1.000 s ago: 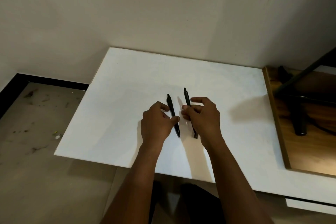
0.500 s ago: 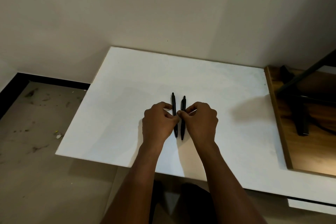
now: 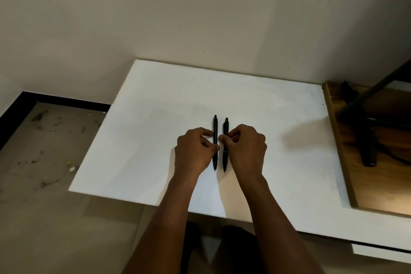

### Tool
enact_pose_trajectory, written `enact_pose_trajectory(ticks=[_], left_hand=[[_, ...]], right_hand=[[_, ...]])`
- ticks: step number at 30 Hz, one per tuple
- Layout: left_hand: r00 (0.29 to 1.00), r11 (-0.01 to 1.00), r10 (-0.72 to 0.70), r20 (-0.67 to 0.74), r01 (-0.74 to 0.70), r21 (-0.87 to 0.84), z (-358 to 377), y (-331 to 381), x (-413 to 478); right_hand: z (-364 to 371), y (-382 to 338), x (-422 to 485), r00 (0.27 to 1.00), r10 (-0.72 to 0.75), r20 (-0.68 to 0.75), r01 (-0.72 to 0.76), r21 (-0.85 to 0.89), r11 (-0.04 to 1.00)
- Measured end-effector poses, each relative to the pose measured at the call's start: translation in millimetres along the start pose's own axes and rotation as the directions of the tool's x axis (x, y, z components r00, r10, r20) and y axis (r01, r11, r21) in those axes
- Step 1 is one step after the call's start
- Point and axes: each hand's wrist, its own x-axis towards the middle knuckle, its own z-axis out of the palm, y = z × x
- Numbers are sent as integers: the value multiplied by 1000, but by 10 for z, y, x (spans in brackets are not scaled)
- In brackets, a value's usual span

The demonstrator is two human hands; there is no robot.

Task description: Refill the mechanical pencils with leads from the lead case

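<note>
Two black mechanical pencils lie side by side and nearly parallel on the white table, tips toward me. My left hand pinches the left pencil at its middle. My right hand pinches the right pencil the same way, and something thin and pale shows between its fingers. A narrow gap separates the two pencils. No lead case is in view.
A wall rises right behind the table. On the right a wooden surface holds a dark stand with slanted legs. The floor lies off the table's left edge.
The two pencils, angled and further apart a second ago, have been brought together and straightened until parallel. Both hands closed in toward each other.
</note>
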Motion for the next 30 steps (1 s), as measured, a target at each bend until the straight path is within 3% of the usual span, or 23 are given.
enact_pose_trajectory(ticks=[7, 14, 22, 30], left_hand=[[999, 999, -37, 21, 38, -30, -2, -20, 16], [995, 998, 38, -95, -34, 48, -11, 97, -71], [995, 974, 86, 49, -95, 203, 173, 243, -209], [999, 931, 45, -1, -41, 364, 449, 325, -279]], right_hand=[[-178, 49, 71, 998, 29, -58, -21, 140, 990], [-621, 294, 166, 991, 53, -126, -34, 154, 987], [-704, 437, 105, 997, -11, 82, 12, -7, 1000], [-630, 477, 101, 979, -89, 184, 101, -57, 993]])
